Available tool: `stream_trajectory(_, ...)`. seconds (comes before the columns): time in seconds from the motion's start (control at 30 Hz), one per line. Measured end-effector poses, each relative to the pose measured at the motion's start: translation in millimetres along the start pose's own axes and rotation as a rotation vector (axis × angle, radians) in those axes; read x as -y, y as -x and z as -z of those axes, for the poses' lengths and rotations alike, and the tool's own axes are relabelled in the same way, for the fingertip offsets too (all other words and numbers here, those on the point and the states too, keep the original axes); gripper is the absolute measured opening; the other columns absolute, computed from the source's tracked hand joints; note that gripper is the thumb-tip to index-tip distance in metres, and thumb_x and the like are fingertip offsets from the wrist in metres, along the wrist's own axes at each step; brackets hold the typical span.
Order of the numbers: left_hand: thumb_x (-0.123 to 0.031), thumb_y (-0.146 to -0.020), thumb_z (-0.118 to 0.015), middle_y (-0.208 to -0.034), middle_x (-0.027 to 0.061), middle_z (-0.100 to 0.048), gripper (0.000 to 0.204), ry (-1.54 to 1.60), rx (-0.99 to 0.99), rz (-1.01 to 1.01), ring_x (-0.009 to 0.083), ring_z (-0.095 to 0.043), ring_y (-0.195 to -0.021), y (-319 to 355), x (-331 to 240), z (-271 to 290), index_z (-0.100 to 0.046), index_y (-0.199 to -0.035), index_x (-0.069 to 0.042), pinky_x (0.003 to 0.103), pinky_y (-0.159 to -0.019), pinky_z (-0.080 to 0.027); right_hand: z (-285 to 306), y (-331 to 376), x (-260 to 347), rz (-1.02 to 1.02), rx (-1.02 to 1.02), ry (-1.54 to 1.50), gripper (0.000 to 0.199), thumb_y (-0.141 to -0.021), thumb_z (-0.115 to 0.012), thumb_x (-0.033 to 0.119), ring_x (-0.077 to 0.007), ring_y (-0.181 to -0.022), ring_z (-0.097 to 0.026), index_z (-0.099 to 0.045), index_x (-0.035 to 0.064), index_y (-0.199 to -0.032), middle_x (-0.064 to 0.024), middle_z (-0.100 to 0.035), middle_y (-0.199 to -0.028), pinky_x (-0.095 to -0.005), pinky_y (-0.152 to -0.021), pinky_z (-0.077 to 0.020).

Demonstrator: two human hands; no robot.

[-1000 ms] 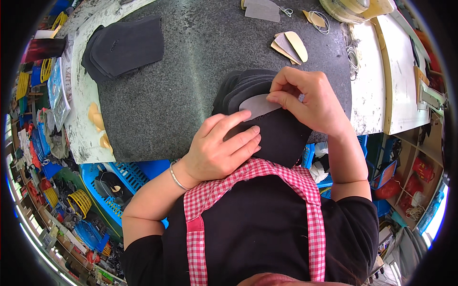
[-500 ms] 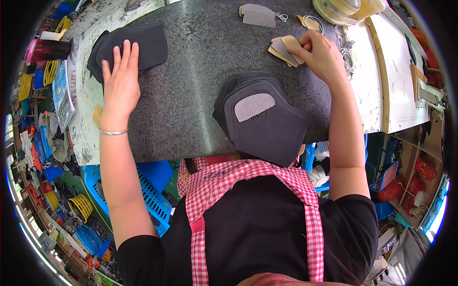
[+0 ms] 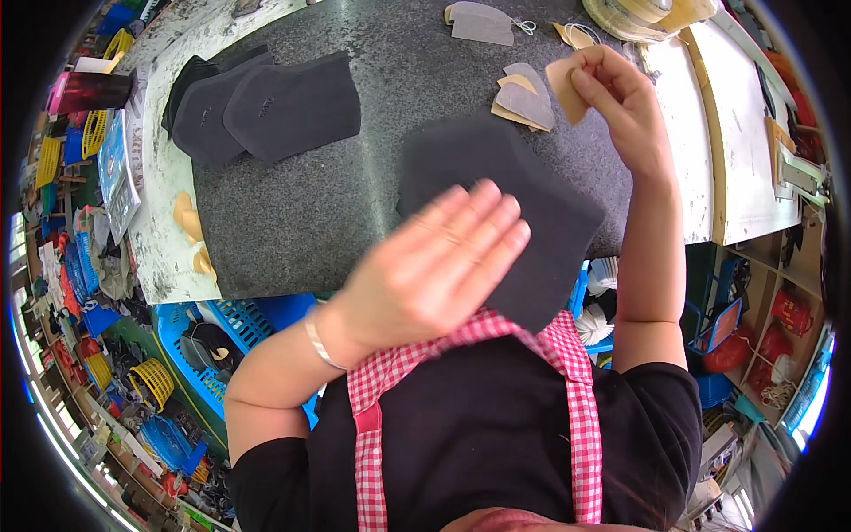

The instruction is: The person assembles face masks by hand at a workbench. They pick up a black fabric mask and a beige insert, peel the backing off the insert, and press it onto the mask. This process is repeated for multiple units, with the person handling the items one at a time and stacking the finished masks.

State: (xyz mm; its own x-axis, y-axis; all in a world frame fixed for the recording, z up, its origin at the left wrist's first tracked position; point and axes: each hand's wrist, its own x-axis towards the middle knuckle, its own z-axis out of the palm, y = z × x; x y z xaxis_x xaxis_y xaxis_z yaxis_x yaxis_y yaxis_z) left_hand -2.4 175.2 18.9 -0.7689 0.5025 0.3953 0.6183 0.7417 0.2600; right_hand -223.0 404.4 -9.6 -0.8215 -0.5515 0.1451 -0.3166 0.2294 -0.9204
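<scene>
Nearest to the camera, the left hand point(image 3: 434, 266) lies flat with the fingers stretched out and together. It is blurred, and it seems to press on a dark grey foam piece point(image 3: 523, 213) which sits at the near edge of the bench point(image 3: 355, 177) and hangs a little over it. The hand grips nothing.

Farther away, the right hand point(image 3: 620, 97) is raised and pinches a small tan patch point(image 3: 565, 89) between thumb and fingers. Just beside it, a little heap of grey and tan patches point(image 3: 523, 97) lies on the bench.

As I judge it, the foam piece is laid in place but has no patch on it yet, so the attaching is still left to do. A stack of dark foam pieces point(image 3: 266, 106) lies at the far left, well apart.

For packages, I see only a flat blue-white printed packet point(image 3: 115, 173) at the left of the bench and a roll of pale tape point(image 3: 638, 13) at the far right edge.
</scene>
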Motion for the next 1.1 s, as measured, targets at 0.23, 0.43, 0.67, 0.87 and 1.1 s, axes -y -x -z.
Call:
stream_trajectory(0.23,-0.010,-0.103,-0.070,-0.125,0.0180,-0.075,0.030,1.201,-0.142,0.778,0.0229,-0.074,-0.113,-5,2,7,-0.067,-0.129,0.005,0.034,-0.090,-0.061,-41,34,77,0.353,0.260,0.074,0.011,-0.090,-0.074,-0.005,-0.0174,-0.080,-0.070,-0.067,0.0021,-0.096,-0.0069,-0.071,-0.092,-0.0295,-0.071,-0.0545)
stream_trajectory(0.43,-0.006,-0.109,-0.060,-0.104,0.0150,-0.079,0.016,1.124,-0.185,0.737,0.0158,-0.078,-0.086,-4,16,6,-0.070,-0.114,0.006,0.024,-0.065,-0.059,-65,25,87,0.599,0.158,0.235,0.021,-0.080,-0.081,-0.001,-0.0281,-0.082,-0.073,-0.074,0.0041,-0.099,-0.0094,-0.074,-0.098,-0.0381,-0.072,-0.0588)
stream_trajectory(0.67,-0.001,-0.106,-0.059,-0.096,0.0146,-0.077,0.014,0.727,-0.200,0.530,0.0185,-0.079,-0.082,-7,23,3,-0.068,-0.113,0.007,0.029,-0.065,-0.061,-69,23,86,0.619,0.186,0.283,0.018,-0.077,-0.080,0.002,-0.0299,-0.078,-0.069,-0.068,0.0037,-0.090,-0.0087,-0.072,-0.094,-0.0401,-0.070,-0.0576)
stream_trajectory(0.87,0.004,-0.095,-0.068,-0.090,0.0140,-0.072,0.011,0.407,-0.261,0.286,0.0234,-0.076,-0.079,-11,30,-2,-0.065,-0.106,0.005,0.035,-0.068,-0.060,-68,31,90,0.603,0.188,0.290,0.022,-0.075,-0.074,-0.010,-0.0286,-0.082,-0.073,-0.067,0.0012,-0.093,-0.0120,-0.076,-0.099,-0.0383,-0.069,-0.0596)
stream_trajectory(1.1,-0.007,-0.103,-0.069,-0.092,0.0109,-0.069,0.010,0.984,-0.364,0.512,0.0156,-0.074,-0.077,-14,22,-6,-0.065,-0.101,0.002,0.030,-0.067,-0.059,-75,36,86,0.425,0.066,0.007,0.010,-0.091,-0.064,-0.007,-0.0210,-0.077,-0.068,-0.064,0.0008,-0.098,-0.0117,-0.072,-0.097,-0.0317,-0.070,-0.0563)
